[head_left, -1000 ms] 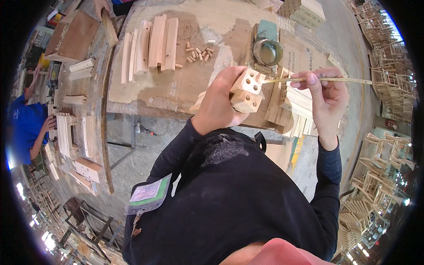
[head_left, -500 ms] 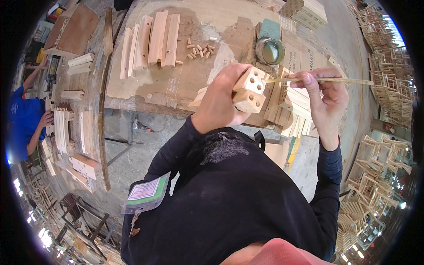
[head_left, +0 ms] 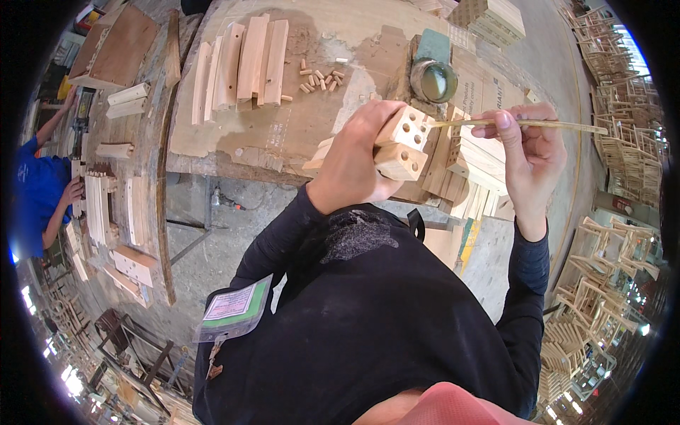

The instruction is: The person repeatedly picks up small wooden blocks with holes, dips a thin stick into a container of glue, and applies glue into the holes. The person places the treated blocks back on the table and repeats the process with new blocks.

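My left hand (head_left: 355, 152) is wrapped round a bundle of light wooden pieces (head_left: 401, 163), their end faces with drilled round holes turned to the right. In my right hand (head_left: 528, 145), thumb and fingers pinch a thin wooden stick (head_left: 567, 126). The stick lies nearly level, its left tip close to the holes in the upper piece; I cannot tell whether it touches. Beyond the bundle stands a round container (head_left: 433, 81) with pale liquid in it. Several short wooden dowels (head_left: 322, 79) lie loose on the cardboard-covered table (head_left: 212, 150).
A row of wooden slats (head_left: 249, 64) sits at the table's far left. More drilled pieces (head_left: 474, 166) are stacked right of my left hand. A person in blue (head_left: 44, 188) works at the left bench (head_left: 152, 212). Wooden frames (head_left: 602, 262) are piled at the right.
The stick in my right hand has shifted slightly right, its tip drawing away a little from the drilled end faces. My left hand and the bundle have barely moved.
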A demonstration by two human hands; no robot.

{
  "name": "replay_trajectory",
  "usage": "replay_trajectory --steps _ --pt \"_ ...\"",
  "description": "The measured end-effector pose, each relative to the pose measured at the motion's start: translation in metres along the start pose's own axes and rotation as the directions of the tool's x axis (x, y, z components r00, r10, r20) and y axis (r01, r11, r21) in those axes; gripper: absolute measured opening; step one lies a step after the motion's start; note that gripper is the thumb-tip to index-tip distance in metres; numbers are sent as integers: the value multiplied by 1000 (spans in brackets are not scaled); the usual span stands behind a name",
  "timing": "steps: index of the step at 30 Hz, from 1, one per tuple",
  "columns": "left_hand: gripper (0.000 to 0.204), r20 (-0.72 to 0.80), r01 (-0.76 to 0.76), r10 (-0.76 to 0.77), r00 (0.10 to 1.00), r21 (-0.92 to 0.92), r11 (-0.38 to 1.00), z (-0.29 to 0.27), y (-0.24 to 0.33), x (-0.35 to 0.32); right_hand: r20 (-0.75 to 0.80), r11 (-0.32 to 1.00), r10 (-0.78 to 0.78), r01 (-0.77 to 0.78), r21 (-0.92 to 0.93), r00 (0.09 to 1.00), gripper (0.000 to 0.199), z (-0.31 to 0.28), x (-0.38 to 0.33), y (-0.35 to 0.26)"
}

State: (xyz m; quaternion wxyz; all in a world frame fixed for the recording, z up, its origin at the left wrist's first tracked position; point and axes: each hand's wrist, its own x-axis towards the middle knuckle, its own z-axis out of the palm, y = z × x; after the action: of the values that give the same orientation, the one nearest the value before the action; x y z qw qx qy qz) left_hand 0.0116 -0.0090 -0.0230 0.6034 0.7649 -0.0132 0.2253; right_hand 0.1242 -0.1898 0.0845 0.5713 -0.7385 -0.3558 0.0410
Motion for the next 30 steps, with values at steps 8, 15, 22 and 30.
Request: replay_trajectory --steps 8,15,22,30 --pt "68 2 -33 33 999 17 999 1 2 3 -39 1000 20 -20 -2 999 14 -5 2 -16" --pt "66 20 -60 60 998 34 998 2 5 5 18 999 -36 37 -34 999 12 7 8 -9" --pt "68 53 -37 34 998 56 998 -1 7 4 59 984 -48 57 -168 997 11 12 12 -13" --pt "67 52 -48 43 998 91 995 -1 10 5 43 976 -72 80 -201 996 13 12 12 -17"
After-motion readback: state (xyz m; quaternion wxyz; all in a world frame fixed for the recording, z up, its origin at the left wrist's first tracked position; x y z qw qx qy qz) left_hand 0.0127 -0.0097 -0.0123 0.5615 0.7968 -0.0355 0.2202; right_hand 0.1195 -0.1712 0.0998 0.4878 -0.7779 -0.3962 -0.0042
